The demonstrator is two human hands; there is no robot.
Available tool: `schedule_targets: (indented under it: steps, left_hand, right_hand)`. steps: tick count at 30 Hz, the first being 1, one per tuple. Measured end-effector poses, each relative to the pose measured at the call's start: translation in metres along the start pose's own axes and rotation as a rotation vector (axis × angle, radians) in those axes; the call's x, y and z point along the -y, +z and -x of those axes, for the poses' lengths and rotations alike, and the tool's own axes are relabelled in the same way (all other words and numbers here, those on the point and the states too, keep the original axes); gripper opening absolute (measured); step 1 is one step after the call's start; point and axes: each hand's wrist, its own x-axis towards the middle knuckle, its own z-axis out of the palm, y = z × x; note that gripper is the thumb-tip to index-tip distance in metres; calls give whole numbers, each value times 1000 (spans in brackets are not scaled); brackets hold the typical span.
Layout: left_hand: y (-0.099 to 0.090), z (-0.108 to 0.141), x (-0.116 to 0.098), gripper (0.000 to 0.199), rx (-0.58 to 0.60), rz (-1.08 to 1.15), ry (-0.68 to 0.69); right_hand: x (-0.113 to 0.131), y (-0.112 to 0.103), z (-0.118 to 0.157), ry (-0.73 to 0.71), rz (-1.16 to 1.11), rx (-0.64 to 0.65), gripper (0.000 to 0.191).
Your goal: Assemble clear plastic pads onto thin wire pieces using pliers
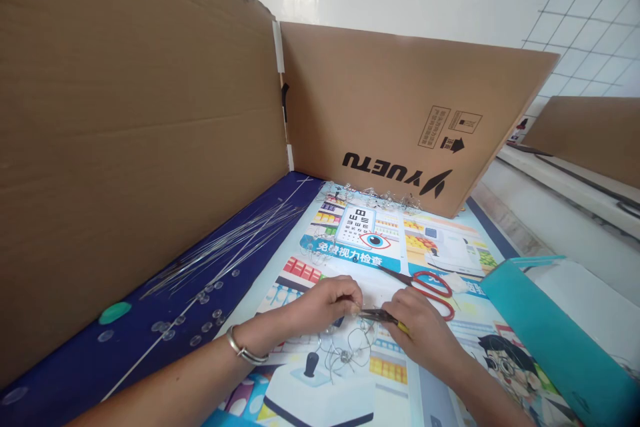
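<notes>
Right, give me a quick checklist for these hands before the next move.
Pliers grip: ok. The right hand holds the yellow-handled pliers.
Left hand's hold: cannot tell. The fingers of the left hand hide whatever sits at the pliers' tips.
Wire under the hands: not ok. The loops of wire with clear beads lie tangled.
Red-handled scissors: ok. They lie within reach, just beyond the right hand.
Spare straight wires: ok. They lie in a bundle on the blue mat, left of the hands.
</notes>
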Motion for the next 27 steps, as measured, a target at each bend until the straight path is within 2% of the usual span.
schedule_targets:
  steps: [8, 27]
  left_hand:
    - [-1, 2, -1, 16, 46, -59, 64]
    - [2, 2, -5, 18, 34, -167, 102]
  right_hand:
    - [1, 2, 2, -52, 71, -26, 13]
    - [2, 3, 2, -49, 115, -29, 14]
